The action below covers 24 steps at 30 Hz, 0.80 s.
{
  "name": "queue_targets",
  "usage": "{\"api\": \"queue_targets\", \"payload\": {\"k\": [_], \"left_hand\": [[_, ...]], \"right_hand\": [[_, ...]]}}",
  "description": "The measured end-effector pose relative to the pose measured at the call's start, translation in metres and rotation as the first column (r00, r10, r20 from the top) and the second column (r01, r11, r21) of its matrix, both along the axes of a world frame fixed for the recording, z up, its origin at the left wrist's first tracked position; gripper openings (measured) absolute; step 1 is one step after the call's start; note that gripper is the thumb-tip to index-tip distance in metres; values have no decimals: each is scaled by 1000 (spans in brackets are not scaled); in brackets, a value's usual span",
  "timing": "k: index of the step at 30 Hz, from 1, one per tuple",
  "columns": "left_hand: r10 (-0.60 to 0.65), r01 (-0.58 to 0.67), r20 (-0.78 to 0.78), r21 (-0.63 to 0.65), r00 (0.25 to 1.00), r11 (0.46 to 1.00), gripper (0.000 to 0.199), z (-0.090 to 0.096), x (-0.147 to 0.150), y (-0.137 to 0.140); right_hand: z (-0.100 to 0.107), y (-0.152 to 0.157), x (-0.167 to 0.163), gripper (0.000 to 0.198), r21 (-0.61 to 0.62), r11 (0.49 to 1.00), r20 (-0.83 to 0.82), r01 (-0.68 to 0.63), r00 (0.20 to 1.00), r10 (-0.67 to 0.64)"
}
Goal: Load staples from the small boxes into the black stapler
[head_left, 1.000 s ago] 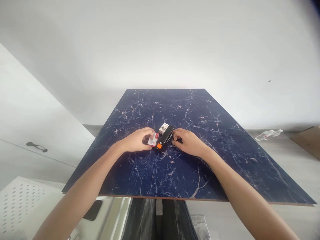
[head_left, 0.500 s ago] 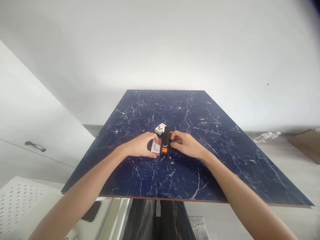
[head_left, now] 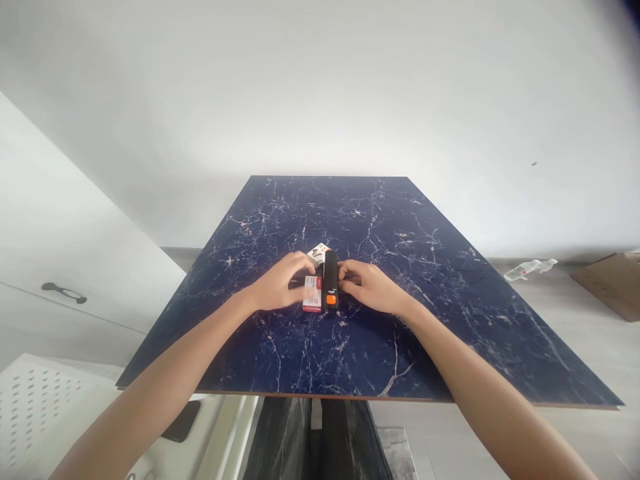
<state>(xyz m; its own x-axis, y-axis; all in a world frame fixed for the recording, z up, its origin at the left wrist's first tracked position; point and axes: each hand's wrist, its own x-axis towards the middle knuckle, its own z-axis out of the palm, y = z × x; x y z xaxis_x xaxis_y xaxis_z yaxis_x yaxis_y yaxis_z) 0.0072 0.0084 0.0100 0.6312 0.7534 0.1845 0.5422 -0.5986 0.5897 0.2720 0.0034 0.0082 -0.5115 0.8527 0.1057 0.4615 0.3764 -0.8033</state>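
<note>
Flanking the black stapler (head_left: 330,289) on the table (head_left: 450,320), left hand (head_left: 278,288) grasps the red-white box (head_left: 312,294), right hand (head_left: 367,287) grips the stapler.

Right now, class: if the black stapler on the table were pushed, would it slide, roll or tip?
The stapler would likely slide, not roll: it looks long, boxy and flat on the table. It probably won't tip, lying low. The glossy tabletop may let it skid.

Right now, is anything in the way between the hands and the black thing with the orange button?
No. The right hand already touches the black stapler on its right side. The left hand rests on the small red and white box, which lies against the stapler's left side. Another small box sits just behind them.
</note>
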Motion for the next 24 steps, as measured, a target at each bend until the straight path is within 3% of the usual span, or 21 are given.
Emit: {"api": "queue_targets", "payload": {"k": [4, 10, 16, 18, 20, 24], "left_hand": [[144, -142, -38, 59, 989, 988, 49, -11, 3, 17], [122, -107, -99, 144, 988, 984, 53, -7, 1, 11], [107, -96, -94, 112, 990, 989, 56, -2, -3, 5], [31, -29, -137, 19, 990, 999, 72, -4, -4, 6], [-48, 33, -194, -77, 980, 996, 101, -5, -5, 6], [-94, 74, -239, -93, 966, 993, 126, -6, -6, 0]], "right_hand": [[-3, 2, -1, 9, 24, 1000, -3, 11, 1000, -11], [-5, 1, 1, 10, 18, 1000, -11, 10, 1000, -9], [-7, 3, 2, 11, 15, 1000, -19, 12, 1000, -12], [-7, 3, 2, 11, 21, 1000, -12, 20, 1000, -19], [-7, 3, 2, 10, 22, 999, -10, 26, 1000, -26], [-5, 1, 2, 11, 4, 1000, -22, 13, 1000, -13]]}}
